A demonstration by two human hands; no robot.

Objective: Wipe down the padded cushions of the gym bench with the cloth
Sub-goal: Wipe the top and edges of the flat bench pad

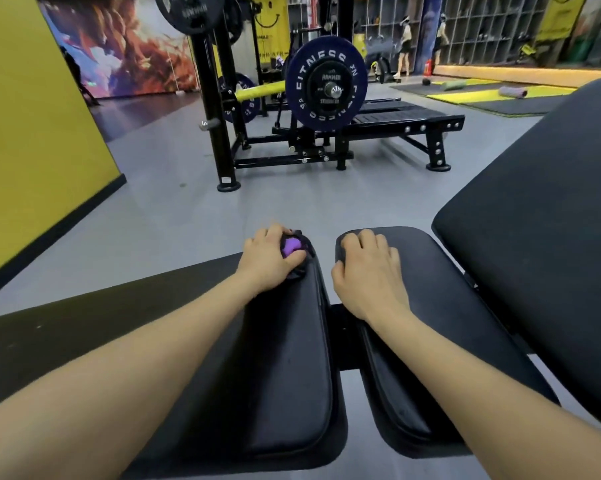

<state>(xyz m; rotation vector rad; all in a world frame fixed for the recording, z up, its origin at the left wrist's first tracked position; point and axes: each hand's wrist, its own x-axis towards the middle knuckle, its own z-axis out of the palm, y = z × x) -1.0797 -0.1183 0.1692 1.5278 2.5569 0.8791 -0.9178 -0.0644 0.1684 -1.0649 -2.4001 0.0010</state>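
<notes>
A: Grey gym floor (174,202), yellow wall (32,133) at left, and a black plate-loaded machine (326,140) with a blue weight plate (326,83) behind. Head view only. Two black padded cushions sit side by side in the foreground, with a larger angled back pad (541,216) at right.

B: Left arm pose?

A: Left forearm reaches forward over the left cushion (285,358). The left hand (269,261) sits palm down at the cushion's far end.

B: Fingers?

A: Curled narrowly around a bunched cloth (292,244). Cloth shows purple with dark folds between thumb and fingers. It presses against the far top edge of the left cushion.

B: Right arm?

A: Right forearm extends forward over the right cushion (444,306). The right hand (370,268) rests palm down near that cushion's far left corner.

B: Finger state there?

A: Slightly bent, close together, fingertips (365,235) hooked over the far rim. Nothing held; it only rests on the padding.

B: Gap between hands?

A: Hands are near each other but apart, separated by the gap between the two cushions.
</notes>
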